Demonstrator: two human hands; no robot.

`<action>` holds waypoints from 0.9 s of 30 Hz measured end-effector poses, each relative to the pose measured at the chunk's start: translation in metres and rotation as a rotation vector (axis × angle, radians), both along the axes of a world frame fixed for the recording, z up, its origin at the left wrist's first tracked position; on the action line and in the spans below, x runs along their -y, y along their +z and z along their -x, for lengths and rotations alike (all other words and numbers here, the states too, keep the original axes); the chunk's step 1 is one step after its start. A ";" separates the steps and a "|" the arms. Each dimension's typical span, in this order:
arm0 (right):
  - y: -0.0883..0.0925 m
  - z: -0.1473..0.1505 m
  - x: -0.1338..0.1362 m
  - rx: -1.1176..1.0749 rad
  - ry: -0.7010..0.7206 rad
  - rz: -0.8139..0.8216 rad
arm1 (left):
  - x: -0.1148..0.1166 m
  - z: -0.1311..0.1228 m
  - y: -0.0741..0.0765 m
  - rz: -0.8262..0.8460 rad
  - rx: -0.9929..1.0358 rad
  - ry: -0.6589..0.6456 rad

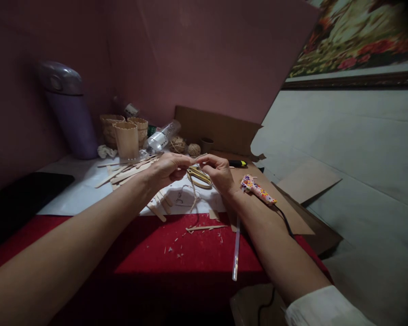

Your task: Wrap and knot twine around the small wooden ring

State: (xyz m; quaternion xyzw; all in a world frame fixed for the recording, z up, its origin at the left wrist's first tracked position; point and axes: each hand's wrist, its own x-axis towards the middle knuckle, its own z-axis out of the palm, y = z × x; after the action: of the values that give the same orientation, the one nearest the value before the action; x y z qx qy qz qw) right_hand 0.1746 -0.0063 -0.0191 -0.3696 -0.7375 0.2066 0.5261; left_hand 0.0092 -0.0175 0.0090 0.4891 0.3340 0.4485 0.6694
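Note:
My left hand [172, 168] and my right hand [217, 172] meet fingertip to fingertip above the table, both pinched on a thin piece of twine [194, 197]. Its loose end dangles below them. Just beneath the hands lie scissors with gold handles [201, 177], their blades hidden. Left of my left hand, flat wooden craft sticks [125, 174] lie in a loose pile, with several shorter ones nearer the front. A flower-patterned glue gun [258, 189] rests on cardboard to the right of my right hand.
Behind stand stick-covered cups [126, 139], a clear plastic bottle [163, 136], twine balls [194, 150] and a purple flask [70, 113]. A box cutter [237, 163] lies on cardboard. A clear glue stick [236, 253] and wood scraps lie on the red cloth [149, 253].

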 end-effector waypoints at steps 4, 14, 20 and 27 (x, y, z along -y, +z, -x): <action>-0.004 0.000 -0.004 0.037 0.000 0.037 | -0.003 0.000 -0.001 -0.002 0.009 0.043; -0.003 0.001 0.003 0.248 -0.103 -0.271 | -0.009 0.003 -0.003 0.054 0.064 0.098; -0.004 0.002 0.004 0.314 -0.097 -0.319 | -0.004 0.000 -0.004 0.044 0.014 0.064; 0.000 0.006 0.007 0.216 -0.062 -0.298 | -0.002 -0.002 -0.006 -0.029 -0.004 0.060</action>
State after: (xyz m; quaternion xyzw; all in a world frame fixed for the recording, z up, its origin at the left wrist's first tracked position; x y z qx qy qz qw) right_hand 0.1688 -0.0135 -0.0192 -0.3301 -0.8004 0.0378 0.4990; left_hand 0.0114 -0.0153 0.0035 0.4895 0.3430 0.4723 0.6478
